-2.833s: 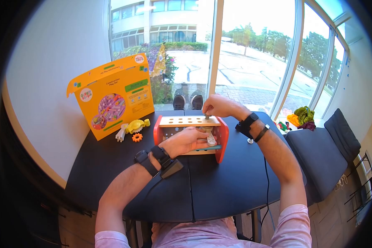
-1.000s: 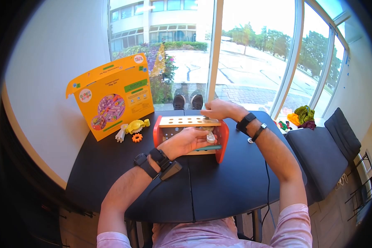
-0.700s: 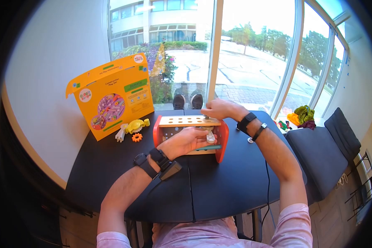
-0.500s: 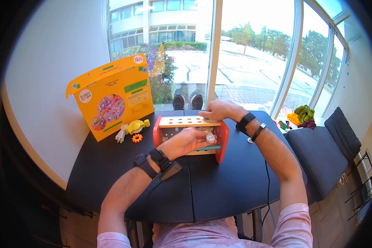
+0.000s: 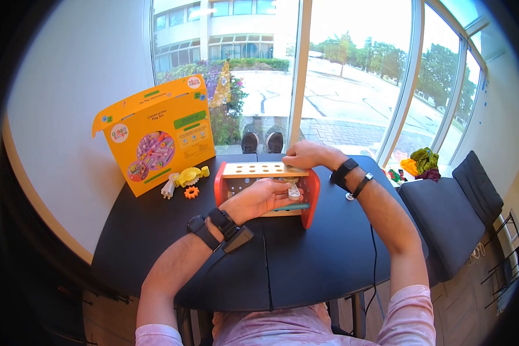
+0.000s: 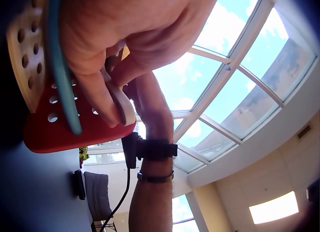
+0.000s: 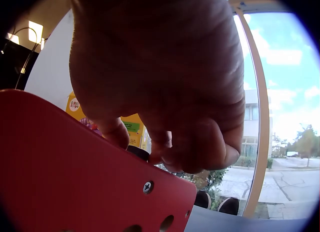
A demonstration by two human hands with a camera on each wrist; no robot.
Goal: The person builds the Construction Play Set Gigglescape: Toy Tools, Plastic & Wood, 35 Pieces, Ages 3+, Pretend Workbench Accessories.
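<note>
Head view: toy frame (image 5: 312,196), red-ended, at centre on the black table (image 5: 305,271). Its top board (image 5: 256,168) carries 2 rows of holes. Left hand (image 5: 255,199) reaches in from lower left, thumb and fingers pinching a pale piece (image 5: 294,193) under the board's right end. Piece's long axis runs roughly up-down in the picture, just above the teal rod (image 5: 300,206). Right hand (image 5: 307,154) is directly above, at the board's right end; board lies between the 2 hands. Left is nearer the pale piece.

Left wrist view: pale piece at centre left, gripped between thumb and fingers, narrow edge showing, its rounded end pointing down the picture, red end panel behind.

Right wrist view: fingers curled, thumb and a finger pinching a dark piece (image 7: 138,153), lower centre, just beyond the red panel's edge. Its lower part hidden; cannot tell whether it meets the pale piece.
</note>
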